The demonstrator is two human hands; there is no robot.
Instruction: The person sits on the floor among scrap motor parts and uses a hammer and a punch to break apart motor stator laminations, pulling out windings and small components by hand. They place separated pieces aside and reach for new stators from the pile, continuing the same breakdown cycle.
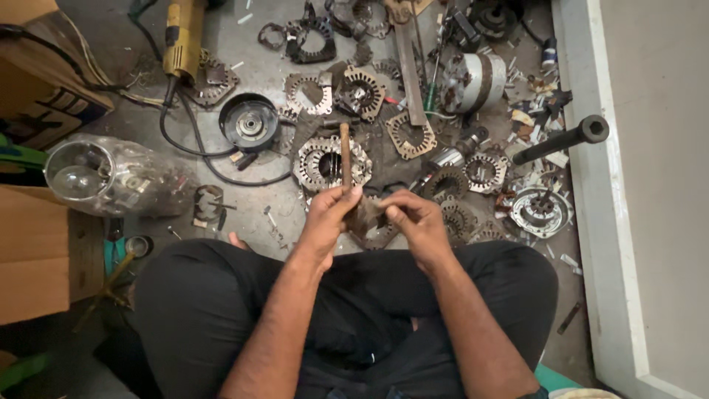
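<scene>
Rusty rod [345, 154] upright, pointing away, left hand [330, 213] gripping its lower end, right hand [408, 215] pinching dark metal piece [365, 216]

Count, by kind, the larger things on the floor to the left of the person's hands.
Yellow power tool with black cable: 1
Round black metal housing with a bearing in its middle: 1
Clear plastic jar lying on its side: 1
Brown cardboard boxes: 2
Total: 5
The left hand holds a brown rod upright.
</scene>
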